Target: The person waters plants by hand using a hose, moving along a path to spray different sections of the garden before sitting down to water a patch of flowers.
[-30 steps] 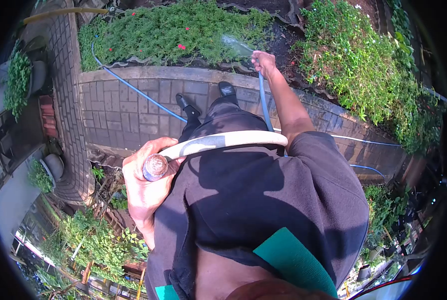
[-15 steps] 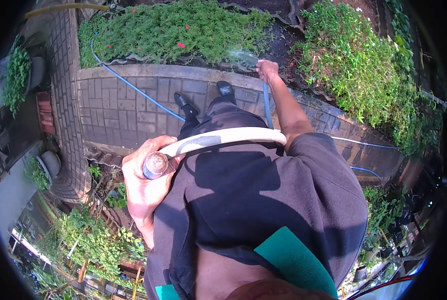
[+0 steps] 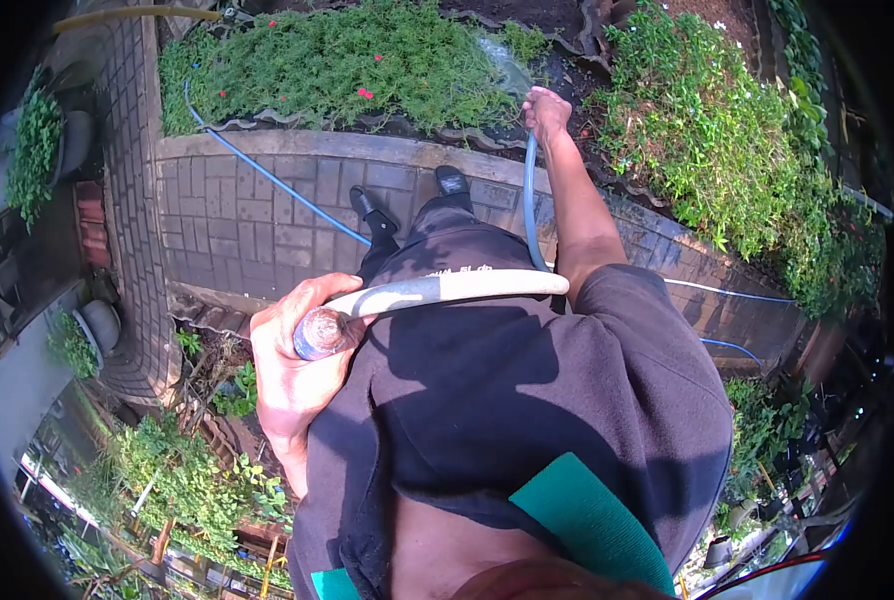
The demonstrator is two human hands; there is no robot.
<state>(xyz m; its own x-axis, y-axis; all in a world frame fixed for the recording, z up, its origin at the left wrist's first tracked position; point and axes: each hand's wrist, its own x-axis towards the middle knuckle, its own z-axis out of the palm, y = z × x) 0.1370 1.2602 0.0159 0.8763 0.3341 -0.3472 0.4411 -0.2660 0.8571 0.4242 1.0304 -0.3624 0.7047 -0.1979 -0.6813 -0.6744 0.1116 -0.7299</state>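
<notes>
Blue hose (image 3: 530, 190), outlet end in the right hand (image 3: 547, 112), at the kerb edge of the bed (image 3: 397, 70). Right fingers curled closed round it; exact thumb placement on the outlet can't be told. Water (image 3: 507, 62) fans forward and left over the plants, near bare soil (image 3: 565, 82). Left hand (image 3: 282, 360) wrapped firmly round a pale bar (image 3: 467, 287), capped end facing up; bar crosses in front of the waist, other end by the right forearm.

To do it well: keep the wrist loose, sweep in even passes, aim low at the roots, spare the red flowers (image 3: 366, 93) a hard jet. Keep slack in the hose, no kink where it drops behind the bar; bar level, clear of it.

Writing: pale lettering (image 3: 459, 271) on the dark clothes (image 3: 467, 245), upside down, part hidden by the bar, unreadable. No brand legible on hose or bar.
</notes>
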